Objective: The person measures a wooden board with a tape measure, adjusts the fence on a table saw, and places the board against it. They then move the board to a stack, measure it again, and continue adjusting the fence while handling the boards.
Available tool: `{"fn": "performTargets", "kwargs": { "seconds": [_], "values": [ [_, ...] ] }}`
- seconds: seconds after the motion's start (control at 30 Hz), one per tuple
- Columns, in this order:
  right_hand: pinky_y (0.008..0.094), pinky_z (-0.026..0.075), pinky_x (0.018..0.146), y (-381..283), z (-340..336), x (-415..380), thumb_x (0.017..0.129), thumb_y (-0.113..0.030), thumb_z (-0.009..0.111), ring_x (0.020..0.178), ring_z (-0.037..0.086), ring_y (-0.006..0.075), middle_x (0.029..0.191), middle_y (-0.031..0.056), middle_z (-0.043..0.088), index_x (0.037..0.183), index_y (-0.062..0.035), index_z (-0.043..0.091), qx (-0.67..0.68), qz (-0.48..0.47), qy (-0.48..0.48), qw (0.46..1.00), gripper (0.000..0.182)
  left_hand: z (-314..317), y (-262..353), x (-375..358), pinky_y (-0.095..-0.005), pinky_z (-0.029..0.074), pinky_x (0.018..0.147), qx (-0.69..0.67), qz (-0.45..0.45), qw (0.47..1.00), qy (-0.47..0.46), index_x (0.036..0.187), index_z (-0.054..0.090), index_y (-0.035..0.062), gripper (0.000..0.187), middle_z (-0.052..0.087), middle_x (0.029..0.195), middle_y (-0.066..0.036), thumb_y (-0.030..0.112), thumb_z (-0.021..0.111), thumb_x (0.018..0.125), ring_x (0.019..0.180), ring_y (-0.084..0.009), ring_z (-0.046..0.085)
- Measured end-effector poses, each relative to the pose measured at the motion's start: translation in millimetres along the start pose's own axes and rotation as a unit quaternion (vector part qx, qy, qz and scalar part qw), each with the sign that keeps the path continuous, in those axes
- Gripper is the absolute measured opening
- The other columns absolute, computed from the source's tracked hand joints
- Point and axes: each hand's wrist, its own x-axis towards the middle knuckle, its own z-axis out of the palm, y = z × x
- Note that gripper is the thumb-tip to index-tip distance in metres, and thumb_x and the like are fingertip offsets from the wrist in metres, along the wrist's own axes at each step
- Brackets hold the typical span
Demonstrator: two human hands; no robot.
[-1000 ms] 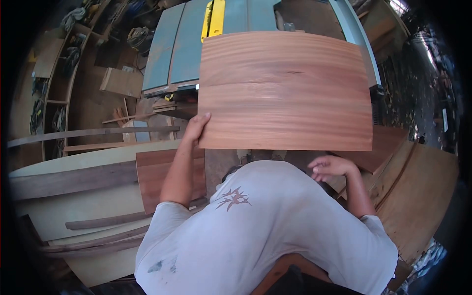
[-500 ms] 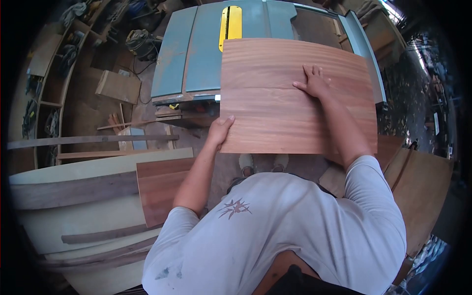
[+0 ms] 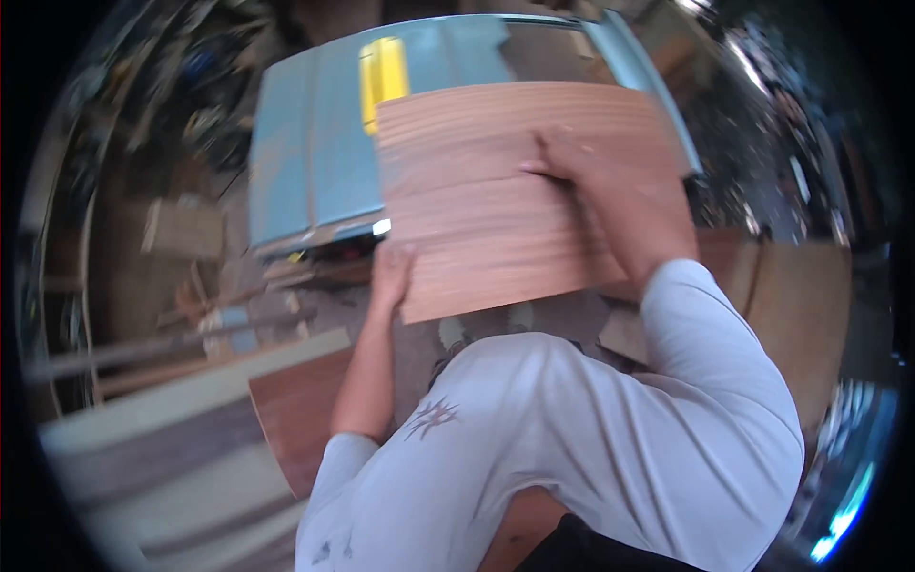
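Note:
A broad reddish-brown wooden panel (image 3: 477, 214) lies in front of me, its far part over the blue-grey table saw (image 3: 281, 153) and its near edge above my feet. My left hand (image 3: 391, 274) is closed round the panel's left edge near the front corner, thumb on top and the other fingers hidden beneath. On the panel's upper face rests my right hand (image 3: 564, 157), thumb and fingers apart, slightly blurred. Just beyond the panel's far left corner shows the saw's yellow throat plate (image 3: 384, 84); the panel covers its near right side.
Another reddish board (image 3: 300, 410) leans over pale and dark planks (image 3: 181, 429) at my left. Large brown sheets (image 3: 796, 315) stand at the right. A wooden box (image 3: 186, 229) sits on the floor left of the saw, near cluttered shelving (image 3: 86, 248).
The view has turned and blurred, so the saw and panel appear farther left and tilted. My left hand still grips the edge; my right hand stays on the panel's face.

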Motion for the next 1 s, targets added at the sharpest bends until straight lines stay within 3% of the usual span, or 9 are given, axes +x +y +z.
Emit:
{"fn": "performTargets", "kwargs": {
  "seconds": [0.07, 0.2, 0.23, 0.33, 0.47, 0.53, 0.6, 0.67, 1.0],
  "values": [
    [0.0668, 0.023, 0.105, -1.7, -6.4, -5.9, 0.074, -0.066, 0.063, 0.142, 0.011, 0.0381, 0.154, 0.0169, 0.014, 0.147, -0.0194, 0.025, 0.024, 0.007, -0.016, 1.000, 0.094, 3.1, 8.1, 16.3, -0.0318, 0.045, 0.086, 0.006, 0.043, 0.997, 0.060, 0.133, 0.041, 0.0003, 0.053, 0.062, 0.102, -0.014, 0.023, 0.061, 0.089, 0.097, -0.0197, 0.057],
    [0.0745, 0.020, 0.100, 3.0, -2.8, -4.9, 0.073, -0.064, 0.066, 0.144, 0.006, 0.0346, 0.156, 0.0141, 0.009, 0.148, -0.0235, 0.023, 0.057, 0.049, -0.019, 0.997, 0.095, 0.4, 61.8, 38.5, -0.0331, 0.042, 0.093, -0.044, -0.072, 0.996, 0.023, 0.141, 0.034, 0.0019, 0.063, 0.055, 0.123, -0.019, 0.018, 0.062, 0.087, 0.110, -0.0235, 0.054],
    [0.0734, 0.021, 0.101, 2.7, -2.6, -5.4, 0.072, -0.063, 0.067, 0.143, 0.008, 0.0348, 0.155, 0.0144, 0.011, 0.147, -0.0232, 0.025, 0.063, 0.041, -0.015, 0.997, 0.094, 0.1, 17.1, 64.8, -0.0319, 0.040, 0.098, -0.025, -0.017, 0.999, 0.020, 0.142, 0.034, 0.0006, 0.065, 0.054, 0.128, -0.021, 0.018, 0.063, 0.087, 0.115, -0.0234, 0.052],
    [0.0702, 0.022, 0.103, 0.4, -14.3, -10.8, 0.072, -0.062, 0.068, 0.142, 0.014, 0.0351, 0.154, 0.0154, 0.016, 0.145, -0.0206, 0.029, 0.064, 0.037, -0.016, 0.997, 0.093, -10.4, 47.5, 68.3, -0.0300, 0.036, 0.102, 0.033, 0.036, 0.994, -0.099, 0.140, 0.033, -0.0059, 0.062, 0.046, 0.138, -0.019, 0.014, 0.061, 0.089, 0.120, -0.0220, 0.049],
    [0.0638, 0.021, 0.107, -14.1, -37.9, 9.0, 0.074, -0.062, 0.067, 0.142, 0.014, 0.0344, 0.154, 0.0137, 0.018, 0.143, -0.0170, 0.034, 0.027, 0.055, -0.065, 0.996, 0.089, -13.2, 51.8, 68.1, -0.0297, 0.038, 0.101, 0.060, -0.042, 0.993, -0.098, 0.144, 0.027, -0.0036, 0.064, 0.049, 0.135, -0.016, 0.013, 0.059, 0.091, 0.118, -0.0204, 0.050],
    [0.0593, 0.020, 0.108, -4.4, -46.8, 30.6, 0.075, -0.063, 0.064, 0.141, 0.019, 0.0348, 0.151, 0.0159, 0.026, 0.141, -0.0137, 0.038, 0.012, 0.032, -0.032, 0.999, 0.086, -11.6, 64.4, 60.0, -0.0300, 0.038, 0.100, 0.031, -0.068, 0.993, -0.096, 0.145, 0.025, -0.0018, 0.066, 0.049, 0.134, -0.016, 0.015, 0.059, 0.091, 0.117, -0.0199, 0.050],
    [0.0580, 0.023, 0.108, 19.4, -36.8, 75.7, 0.076, -0.063, 0.063, 0.138, 0.026, 0.0333, 0.146, 0.0162, 0.035, 0.139, -0.0119, 0.039, 0.025, -0.085, 0.141, 0.986, 0.085, -5.0, 80.1, 60.3, -0.0303, 0.039, 0.100, 0.005, -0.098, 0.991, -0.090, 0.146, 0.023, 0.0000, 0.068, 0.050, 0.134, -0.016, 0.017, 0.060, 0.091, 0.116, -0.0193, 0.051],
    [0.0580, 0.022, 0.108, 48.7, -19.1, 117.7, 0.076, -0.064, 0.062, 0.139, 0.026, 0.0327, 0.146, 0.0161, 0.035, 0.138, -0.0116, 0.040, 0.068, -0.123, 0.149, 0.979, 0.084, -8.9, 90.7, 56.0, -0.0307, 0.040, 0.098, 0.054, -0.157, 0.980, -0.108, 0.147, 0.022, 0.0023, 0.070, 0.049, 0.135, -0.015, 0.020, 0.060, 0.091, 0.113, -0.0191, 0.052],
    [0.0560, 0.013, 0.112, 73.2, -11.5, 117.8, 0.080, -0.064, 0.054, 0.134, 0.034, 0.0271, 0.139, 0.0133, 0.043, 0.137, -0.0137, 0.043, 0.076, -0.167, 0.178, 0.967, 0.077, -8.2, 80.2, 38.9, -0.0298, 0.037, 0.102, 0.094, -0.173, 0.979, -0.059, 0.148, 0.024, 0.0087, 0.069, 0.048, 0.138, -0.010, 0.019, 0.061, 0.090, 0.121, -0.0177, 0.047]
  ]
}}
